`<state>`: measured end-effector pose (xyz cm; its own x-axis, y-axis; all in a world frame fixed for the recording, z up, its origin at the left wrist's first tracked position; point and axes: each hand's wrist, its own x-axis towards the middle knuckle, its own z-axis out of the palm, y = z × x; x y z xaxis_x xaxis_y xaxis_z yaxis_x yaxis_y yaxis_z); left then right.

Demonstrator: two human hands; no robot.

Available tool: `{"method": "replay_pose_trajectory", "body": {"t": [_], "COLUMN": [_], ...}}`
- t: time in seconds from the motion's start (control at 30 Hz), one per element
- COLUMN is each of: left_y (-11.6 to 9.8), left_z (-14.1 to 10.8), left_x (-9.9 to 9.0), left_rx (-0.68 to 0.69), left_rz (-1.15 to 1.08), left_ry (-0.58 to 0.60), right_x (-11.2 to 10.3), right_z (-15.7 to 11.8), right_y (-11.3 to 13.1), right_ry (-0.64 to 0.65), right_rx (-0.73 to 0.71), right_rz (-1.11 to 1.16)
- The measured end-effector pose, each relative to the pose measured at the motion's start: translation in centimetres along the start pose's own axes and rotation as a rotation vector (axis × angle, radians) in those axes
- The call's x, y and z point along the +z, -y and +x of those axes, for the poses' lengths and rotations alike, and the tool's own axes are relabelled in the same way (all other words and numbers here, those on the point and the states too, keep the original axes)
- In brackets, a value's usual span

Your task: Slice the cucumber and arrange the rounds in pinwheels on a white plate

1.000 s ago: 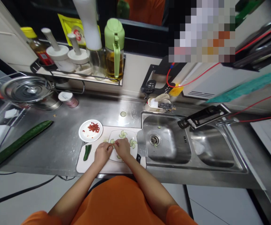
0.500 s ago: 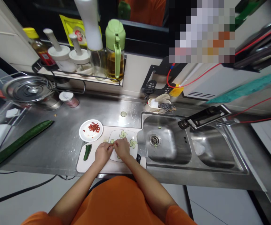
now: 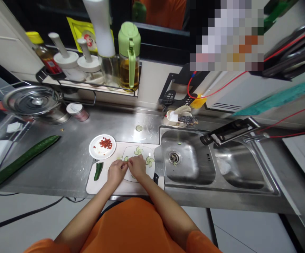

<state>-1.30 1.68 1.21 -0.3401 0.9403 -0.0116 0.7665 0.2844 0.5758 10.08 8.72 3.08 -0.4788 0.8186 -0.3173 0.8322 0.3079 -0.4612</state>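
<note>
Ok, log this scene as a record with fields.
Left hand: at the left side of the square plate
Right hand: over that plate, beside the left
Held: too small to tell
Square plate: green slices, on board
Round plate: red bits
Board: bears a cucumber piece too
Counter: long cucumber, left of board

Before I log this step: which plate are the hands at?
The squarish plate bearing green slices; the other, a round plate, holds chopped red bits.

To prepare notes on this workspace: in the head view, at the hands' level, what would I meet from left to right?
Long cucumber, short cucumber piece, left hand, right hand, left sink basin, right sink basin.
</note>
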Motion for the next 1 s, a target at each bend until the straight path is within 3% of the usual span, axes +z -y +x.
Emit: {"method": "replay_pose_trajectory", "body": {"t": [0.43,1.0], "left_y": [0.84,0.7], "left_z": [0.05,-0.09], "left_x": [0.91,0.12], "left_rx": [-0.004,0.01], "left_rz": [-0.003,-0.02], "left_ry": [-0.011,-0.025], "right_x": [0.08,-0.04], "right_z": [0.11,-0.27], "right_y": [-0.38,-0.99], "right_ry": [-0.013,-0.023], "right_rx": [-0.066,-0.063], "right_rz": [-0.011,-0.016]}}
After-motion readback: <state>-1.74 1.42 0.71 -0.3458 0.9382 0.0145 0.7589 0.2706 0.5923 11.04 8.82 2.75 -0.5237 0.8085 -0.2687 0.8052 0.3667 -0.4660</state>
